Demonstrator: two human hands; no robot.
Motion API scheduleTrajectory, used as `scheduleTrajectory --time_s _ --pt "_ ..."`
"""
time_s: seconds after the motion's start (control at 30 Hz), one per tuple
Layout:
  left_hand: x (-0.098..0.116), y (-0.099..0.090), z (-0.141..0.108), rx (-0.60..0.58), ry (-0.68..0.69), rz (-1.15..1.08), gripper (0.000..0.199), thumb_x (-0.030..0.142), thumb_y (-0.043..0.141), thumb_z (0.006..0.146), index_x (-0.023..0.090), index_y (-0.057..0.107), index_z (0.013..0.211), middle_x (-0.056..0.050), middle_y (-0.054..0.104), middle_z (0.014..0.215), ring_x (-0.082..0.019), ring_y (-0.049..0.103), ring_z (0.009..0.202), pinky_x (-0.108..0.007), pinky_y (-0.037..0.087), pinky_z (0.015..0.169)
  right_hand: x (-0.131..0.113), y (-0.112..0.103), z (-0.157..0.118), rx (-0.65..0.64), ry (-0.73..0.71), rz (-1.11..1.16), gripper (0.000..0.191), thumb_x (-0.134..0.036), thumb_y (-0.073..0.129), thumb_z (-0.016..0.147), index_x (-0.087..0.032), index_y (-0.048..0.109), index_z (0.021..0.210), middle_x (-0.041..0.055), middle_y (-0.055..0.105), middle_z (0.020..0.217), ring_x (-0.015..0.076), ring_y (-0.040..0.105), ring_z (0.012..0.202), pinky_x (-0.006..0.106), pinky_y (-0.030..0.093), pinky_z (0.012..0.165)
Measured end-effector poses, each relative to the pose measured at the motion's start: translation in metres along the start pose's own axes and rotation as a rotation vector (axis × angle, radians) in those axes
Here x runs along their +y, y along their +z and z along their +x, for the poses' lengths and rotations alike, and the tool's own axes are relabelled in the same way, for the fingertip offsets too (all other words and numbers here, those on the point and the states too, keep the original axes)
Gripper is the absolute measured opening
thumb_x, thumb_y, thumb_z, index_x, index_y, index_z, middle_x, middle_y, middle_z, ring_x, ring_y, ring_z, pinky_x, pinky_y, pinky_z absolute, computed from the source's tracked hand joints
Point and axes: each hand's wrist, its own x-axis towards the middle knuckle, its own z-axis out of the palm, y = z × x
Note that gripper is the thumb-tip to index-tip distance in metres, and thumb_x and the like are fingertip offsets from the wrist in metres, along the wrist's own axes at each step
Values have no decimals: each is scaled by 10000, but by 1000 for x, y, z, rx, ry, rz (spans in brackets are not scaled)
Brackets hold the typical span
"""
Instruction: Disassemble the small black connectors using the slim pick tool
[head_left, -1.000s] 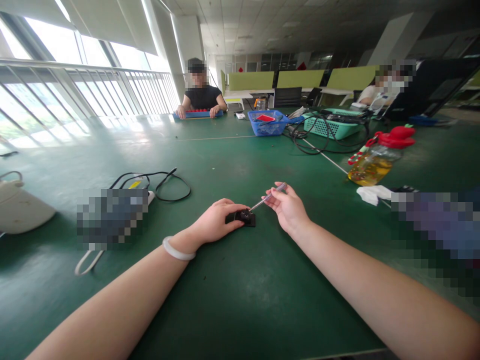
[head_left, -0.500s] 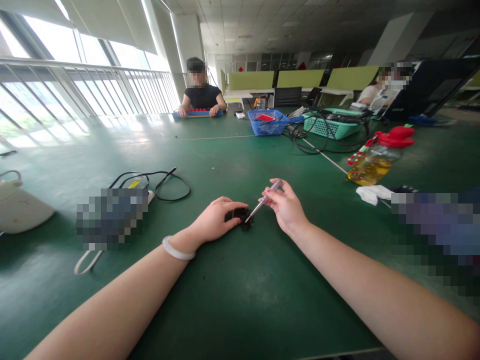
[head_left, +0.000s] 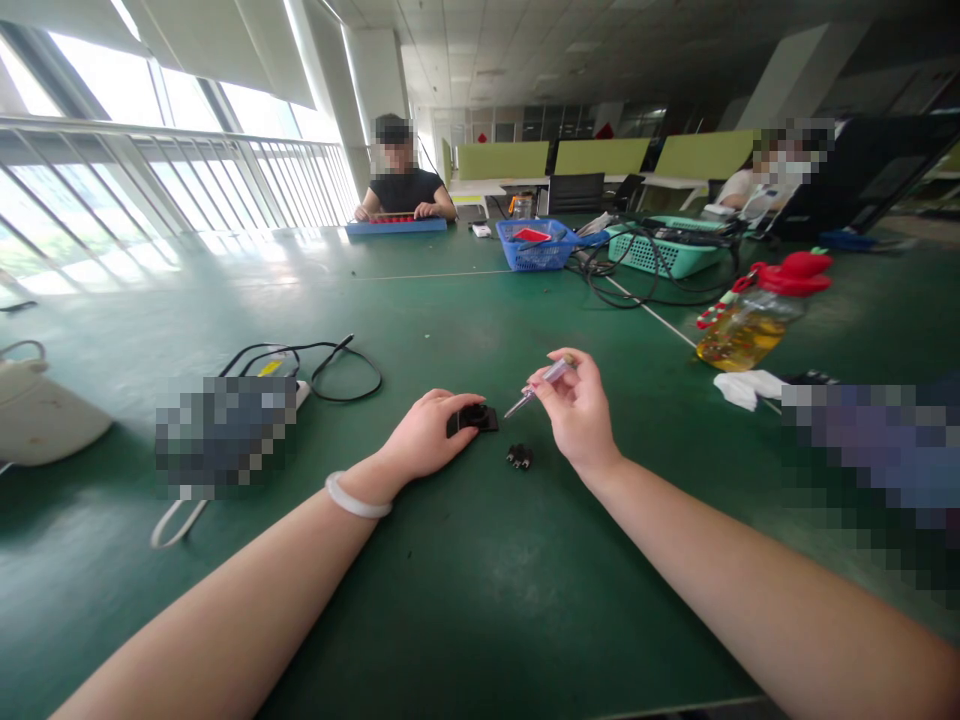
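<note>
My left hand [head_left: 430, 434], with a white bangle at the wrist, grips a small black plastic housing [head_left: 486, 420] between thumb and fingers on the green table. In my right hand [head_left: 583, 415] is a screwdriver [head_left: 556, 371] with a clear handle, its thin shaft slanting down to the left. The tip ends just right of the housing, apart from it. A small black part with shiny metal contacts [head_left: 519, 457] lies loose on the table, below the tip and touched by neither hand.
To the left are a black cable [head_left: 379, 375] and a beige object [head_left: 49, 415]. A bottle with a red lid [head_left: 750, 320] and white tissue [head_left: 742, 390] lie right. Farther back are a blue basket [head_left: 536, 250], a green basket [head_left: 660, 255] and a person [head_left: 405, 190].
The small black part has separated from the housing and lies to its lower right. My right hand has drawn the screwdriver's tip up and away. My left hand stays on the housing.
</note>
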Motion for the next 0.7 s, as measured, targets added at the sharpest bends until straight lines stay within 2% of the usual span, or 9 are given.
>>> scheduleTrajectory --time_s 0.2,0.37,0.47,0.57,0.7 --pt "0 0 0 -3 2 -6 406 297 606 809 244 589 1211 -43 667 1092 -238 572 1043 -373 451 957 -5 1 -10 -195 -175 -221 251 -221 648 794 -261 523 1008 3 655 876 169 648 826 341 494 851" --pt "-1 0 0 3 20 -16 384 312 613 815 240 595 1191 -41 669 1091 -237 573 1041 -367 451 947 -10 0 -14 -399 -428 -473 188 -185 586 837 -247 531 1006 22 661 894 170 642 837 317 506 807" --pt "-1 0 1 11 25 -13 360 321 612 821 239 603 1172 -39 673 1078 -235 577 1028 -366 447 946 -13 2 -14 -489 -513 -558 161 -170 550 855 -250 537 994 29 667 928 169 640 852 305 506 797" --pt "-3 1 1 14 17 -10 361 322 631 808 245 602 1159 -32 670 1090 -237 577 1022 -375 445 941 -13 3 -13 -491 -476 -553 140 -145 530 851 -242 546 949 26 661 909 165 636 843 302 506 794" --pt "-5 1 0 13 -7 1 388 329 654 787 248 597 1162 -32 665 1104 -244 571 1028 -387 450 932 -5 0 -7 -355 -305 -436 95 -174 573 828 -226 546 903 21 641 867 163 640 823 324 510 811"
